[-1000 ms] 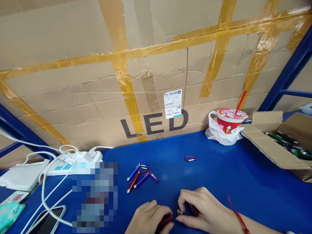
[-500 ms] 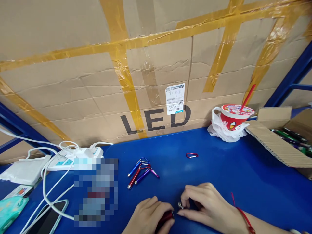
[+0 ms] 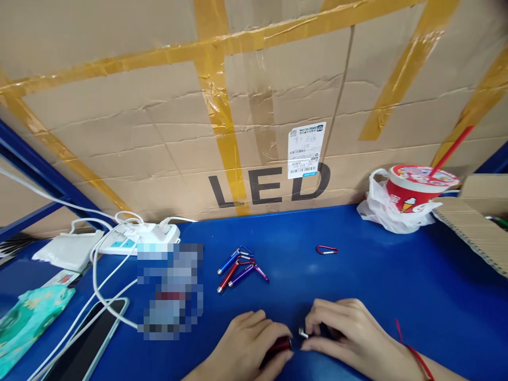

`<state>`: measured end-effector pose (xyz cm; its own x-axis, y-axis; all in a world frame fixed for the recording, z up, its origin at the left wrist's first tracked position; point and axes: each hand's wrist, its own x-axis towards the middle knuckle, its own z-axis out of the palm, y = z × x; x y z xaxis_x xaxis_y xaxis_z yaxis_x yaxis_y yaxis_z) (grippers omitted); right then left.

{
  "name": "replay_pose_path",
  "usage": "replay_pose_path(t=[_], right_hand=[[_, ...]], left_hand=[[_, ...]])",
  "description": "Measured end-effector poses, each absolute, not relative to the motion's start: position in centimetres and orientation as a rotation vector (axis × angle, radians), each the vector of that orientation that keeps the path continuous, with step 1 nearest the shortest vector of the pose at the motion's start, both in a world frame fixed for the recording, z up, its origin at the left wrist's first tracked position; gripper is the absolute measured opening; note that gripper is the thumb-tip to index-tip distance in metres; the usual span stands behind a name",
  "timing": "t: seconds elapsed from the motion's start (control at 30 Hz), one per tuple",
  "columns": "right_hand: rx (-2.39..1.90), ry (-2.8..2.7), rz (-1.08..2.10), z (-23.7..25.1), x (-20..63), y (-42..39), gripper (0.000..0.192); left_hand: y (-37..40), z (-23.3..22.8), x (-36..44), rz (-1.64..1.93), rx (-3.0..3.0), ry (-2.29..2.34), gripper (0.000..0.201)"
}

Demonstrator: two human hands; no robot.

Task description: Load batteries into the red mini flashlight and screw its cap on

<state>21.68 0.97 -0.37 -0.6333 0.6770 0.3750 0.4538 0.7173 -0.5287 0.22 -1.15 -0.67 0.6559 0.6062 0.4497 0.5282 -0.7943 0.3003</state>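
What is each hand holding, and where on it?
Left hand grips the red tube around its body; right hand pinches a small silver part at its fingertips.

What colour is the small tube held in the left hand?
Dark red, metallic; the small tube shows between the left hand fingers in the head view.

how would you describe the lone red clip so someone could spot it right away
Start at the taped cardboard box printed LED, then drop to the blue table below the D. The red carabiner clip lies there alone, unlike the clips left of it, which are hooked onto small coloured flashlights.

"LED" — on cardboard box [image 3: 159, 132]
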Motion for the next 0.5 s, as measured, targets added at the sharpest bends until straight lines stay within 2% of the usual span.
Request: replay_pose_path(t=[0.5], right_hand=[[-0.916,-2.405,0.562,-1.00,21.70,0.93,0.013]], left_hand=[[-1.14,-0.81,0.01,0.790,2.702,0.944,0.018]])
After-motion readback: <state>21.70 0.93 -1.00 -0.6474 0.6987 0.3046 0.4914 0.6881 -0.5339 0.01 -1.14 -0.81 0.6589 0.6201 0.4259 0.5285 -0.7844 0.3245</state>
